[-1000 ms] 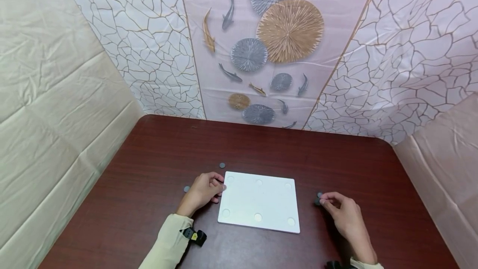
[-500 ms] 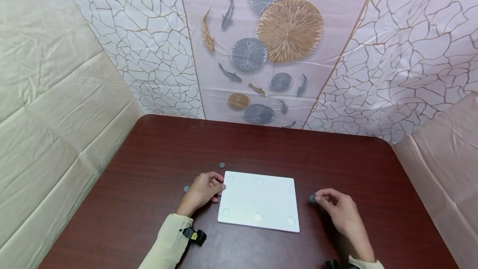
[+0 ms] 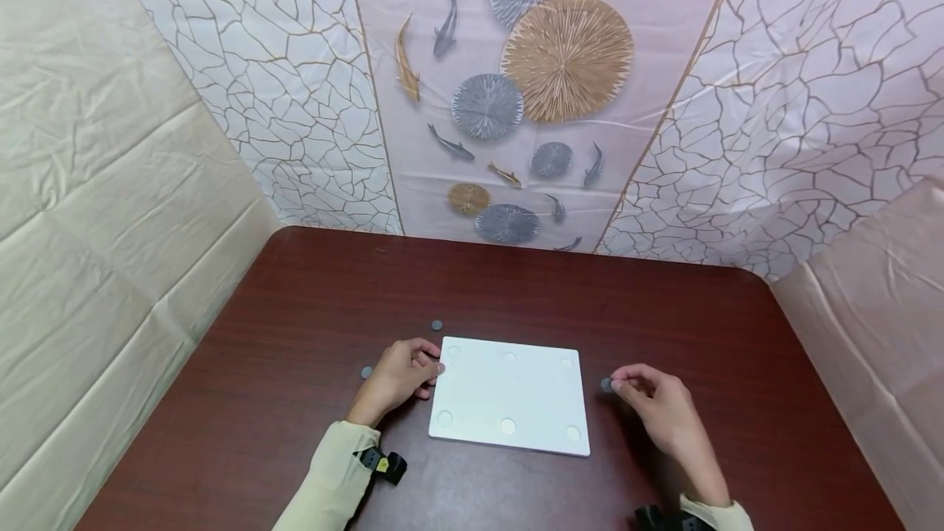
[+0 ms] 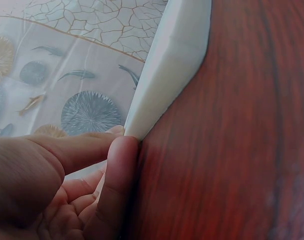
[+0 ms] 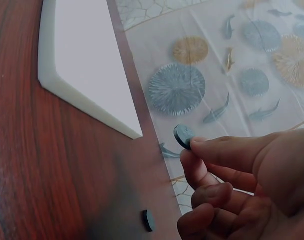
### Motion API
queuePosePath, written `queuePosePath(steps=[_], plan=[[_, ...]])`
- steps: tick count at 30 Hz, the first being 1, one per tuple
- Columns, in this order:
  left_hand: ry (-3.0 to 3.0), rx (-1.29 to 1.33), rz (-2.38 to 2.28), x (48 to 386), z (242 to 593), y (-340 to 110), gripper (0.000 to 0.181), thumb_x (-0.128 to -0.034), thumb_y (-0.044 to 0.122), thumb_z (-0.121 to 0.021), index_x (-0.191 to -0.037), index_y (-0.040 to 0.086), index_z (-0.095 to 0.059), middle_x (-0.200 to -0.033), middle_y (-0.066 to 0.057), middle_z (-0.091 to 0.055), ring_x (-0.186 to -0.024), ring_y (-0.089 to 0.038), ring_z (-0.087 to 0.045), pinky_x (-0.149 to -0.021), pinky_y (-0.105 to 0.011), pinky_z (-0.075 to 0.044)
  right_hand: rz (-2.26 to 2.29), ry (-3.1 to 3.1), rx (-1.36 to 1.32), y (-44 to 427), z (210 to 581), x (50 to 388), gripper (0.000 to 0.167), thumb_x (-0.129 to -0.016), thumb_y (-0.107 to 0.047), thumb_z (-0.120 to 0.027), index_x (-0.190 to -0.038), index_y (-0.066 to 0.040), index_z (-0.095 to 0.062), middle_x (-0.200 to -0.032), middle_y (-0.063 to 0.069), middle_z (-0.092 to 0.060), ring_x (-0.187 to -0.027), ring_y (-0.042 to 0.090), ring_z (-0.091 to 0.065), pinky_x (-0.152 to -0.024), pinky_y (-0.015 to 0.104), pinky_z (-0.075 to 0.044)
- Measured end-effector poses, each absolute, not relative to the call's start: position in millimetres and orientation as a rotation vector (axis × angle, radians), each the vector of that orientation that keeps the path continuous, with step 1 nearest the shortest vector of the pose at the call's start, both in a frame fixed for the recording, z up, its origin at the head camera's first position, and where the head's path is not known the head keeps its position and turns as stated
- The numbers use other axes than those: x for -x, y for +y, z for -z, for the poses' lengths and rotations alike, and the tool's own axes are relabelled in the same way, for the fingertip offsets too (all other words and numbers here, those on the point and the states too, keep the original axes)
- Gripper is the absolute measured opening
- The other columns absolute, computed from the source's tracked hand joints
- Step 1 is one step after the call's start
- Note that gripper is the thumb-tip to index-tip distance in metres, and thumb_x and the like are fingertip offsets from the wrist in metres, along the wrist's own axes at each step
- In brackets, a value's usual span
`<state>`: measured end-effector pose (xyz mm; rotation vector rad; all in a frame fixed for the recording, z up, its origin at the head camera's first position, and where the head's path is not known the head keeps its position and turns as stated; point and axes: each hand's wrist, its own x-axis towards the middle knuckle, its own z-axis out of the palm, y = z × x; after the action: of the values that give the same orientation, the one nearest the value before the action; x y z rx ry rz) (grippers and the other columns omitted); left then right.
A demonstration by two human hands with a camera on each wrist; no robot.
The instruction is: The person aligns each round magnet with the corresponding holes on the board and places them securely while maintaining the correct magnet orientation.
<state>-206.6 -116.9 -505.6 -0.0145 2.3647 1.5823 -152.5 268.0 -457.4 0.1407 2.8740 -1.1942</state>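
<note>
A white rectangular board [image 3: 510, 393] with several shallow round recesses lies flat on the table. My left hand [image 3: 400, 370] grips its left edge, thumb on the top rim and a fingertip against the side, as the left wrist view shows up close. Off the board's right edge, my right hand [image 3: 659, 408] pinches a small dark grey disc [image 5: 182, 136] between thumb and index finger, the other fingers curled below. That disc is held apart from the board. A second dark disc [image 5: 148, 220] lies on the table in the right wrist view.
One grey disc [image 3: 437, 325] rests beyond the board's far left corner, another grey disc [image 3: 366, 372] behind the left hand. The dark red-brown table [image 3: 295, 301] ends at a patterned cloth [image 3: 487, 179] at the back. Plain cloths hang at both sides.
My right hand has moved left toward the board, carrying the pinched disc. The left hand keeps its place on the board's edge.
</note>
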Motion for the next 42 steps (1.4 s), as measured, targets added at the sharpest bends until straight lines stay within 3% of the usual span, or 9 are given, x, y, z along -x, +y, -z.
queuePosePath(steps=[26,42], plan=[[2.357,-0.017,-1.591,206.0,505.2,-118.8,0.021,-0.0989,0.011,-0.075,-0.115,-0.001,-0.067,-0.084,-0.009,-0.068,-0.067,-0.017,-0.068,-0.059,-0.032,-0.061,1.294,2.872,-0.075,242.5,448.5,160.0,0.007,-0.102,-0.011,-0.072,-0.107,-0.006,-0.074,-0.090,0.004,-0.071,-0.080,0.014,-0.057,-0.068,0.026,-0.044],[2.351,-0.003,-1.591,206.9,506.0,-118.4,0.021,-0.0993,0.011,-0.074,-0.116,0.000,-0.067,-0.084,-0.009,-0.068,-0.067,-0.016,-0.068,-0.060,-0.032,-0.061,1.313,2.855,-0.078,227.2,443.4,164.9,0.007,-0.102,-0.012,-0.072,-0.107,-0.008,-0.075,-0.087,0.004,-0.068,-0.076,0.018,-0.053,-0.062,0.026,-0.041]])
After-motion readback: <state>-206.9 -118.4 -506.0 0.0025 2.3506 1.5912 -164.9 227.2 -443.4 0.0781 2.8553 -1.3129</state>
